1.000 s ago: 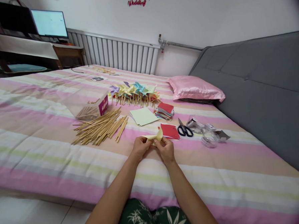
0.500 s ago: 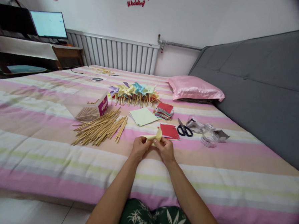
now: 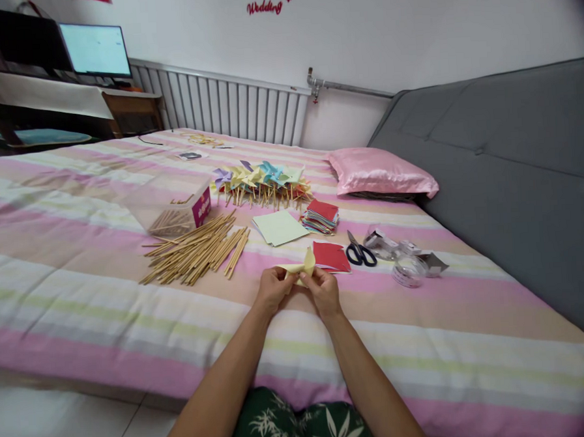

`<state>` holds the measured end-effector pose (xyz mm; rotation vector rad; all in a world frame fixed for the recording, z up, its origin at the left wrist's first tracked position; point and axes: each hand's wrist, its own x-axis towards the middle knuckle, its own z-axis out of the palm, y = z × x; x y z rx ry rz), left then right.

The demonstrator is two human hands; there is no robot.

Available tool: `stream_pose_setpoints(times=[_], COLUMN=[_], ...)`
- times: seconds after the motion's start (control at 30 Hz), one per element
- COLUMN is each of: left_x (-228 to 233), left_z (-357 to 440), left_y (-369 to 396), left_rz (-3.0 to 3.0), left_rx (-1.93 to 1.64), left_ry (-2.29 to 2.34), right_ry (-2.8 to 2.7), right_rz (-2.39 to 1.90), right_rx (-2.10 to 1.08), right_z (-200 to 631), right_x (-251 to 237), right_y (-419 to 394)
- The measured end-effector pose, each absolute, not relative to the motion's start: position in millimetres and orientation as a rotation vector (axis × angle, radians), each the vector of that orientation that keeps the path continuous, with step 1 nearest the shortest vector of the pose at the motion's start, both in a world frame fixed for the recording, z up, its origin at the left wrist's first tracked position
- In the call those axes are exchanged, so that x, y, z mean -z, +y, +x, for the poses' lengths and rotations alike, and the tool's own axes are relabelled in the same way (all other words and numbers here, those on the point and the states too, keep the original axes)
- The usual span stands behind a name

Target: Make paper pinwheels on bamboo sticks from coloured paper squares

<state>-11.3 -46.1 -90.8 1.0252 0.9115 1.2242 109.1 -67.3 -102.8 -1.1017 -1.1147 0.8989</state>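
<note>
Home bedroom. Big bed with striped pink sheet, satin pillow, grey padded headboard. White radiator under the wall, red "Wedding" wall decal. Desk with a lit monitor in the far corner. Tiled floor.

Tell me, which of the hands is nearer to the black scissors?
The right hand. It lies just down-left of the scissors, beside the red paper. The left hand is farther off, beyond the yellow paper both hands hold.
</note>
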Motion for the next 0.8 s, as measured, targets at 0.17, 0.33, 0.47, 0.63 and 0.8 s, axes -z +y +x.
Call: stream_pose_setpoints(times=[0.17, 0.33, 0.47, 0.63, 0.8], left_x=[94.8, 91.5, 87.1, 86.6, 86.3], left_z=[-12.0, -12.2, -11.9, -11.0, -11.3], left_y=[-44.6, -46.2, -48.0, -48.2, -46.4], left_rz=[1.051, 1.085, 1.11, 1.104, 1.05], left_rx=[-1.226, -1.215, -1.213, -1.215, -1.22], left_ry=[0.908, 0.862, 0.833, 0.844, 0.852], right_ry=[-1.081, -1.025, -0.971, -0.928, -0.944], right_rz=[-1.091, -1.067, -1.055, -1.047, -1.002], right_rx=[-0.923, -0.967, -0.99, -0.985, -1.018], right_z=[107.9, 106.5, 105.5, 103.9, 103.6], right_x=[102.2, 102.1, 102.2, 102.2, 98.7], right_y=[-66.9, -66.2, -65.0, -64.2, -67.0])
